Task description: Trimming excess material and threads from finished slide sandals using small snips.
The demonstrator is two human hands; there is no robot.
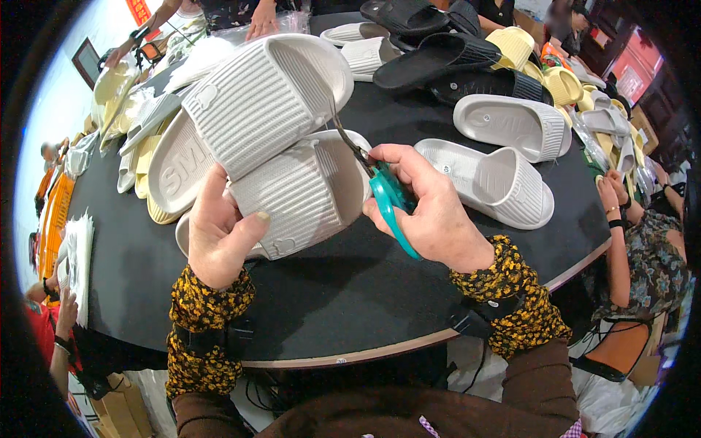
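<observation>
Two light grey ribbed slide slippers, an upper one (252, 102) and a lower one (288, 197), are held up together over the table. My left hand (223, 237) is closed on them, its thumb on the lower strap and the other fingers partly hidden. My right hand (434, 215) grips a pair of scissors (388, 198) by the teal handles. The dark blades point up and left, at the strap openings between the two slippers. Whether the blades touch them I cannot tell. To the right, another grey pair lies on the table, a nearer slipper (493, 182) and a farther one (507, 124).
Black slippers (445, 62) and yellow slippers (515, 47) are piled at the back of the round black table (350, 306). More grey and yellow slippers (157, 157) lie at the left. Other people's hands (263, 20) work around the rim, including at the right (613, 197).
</observation>
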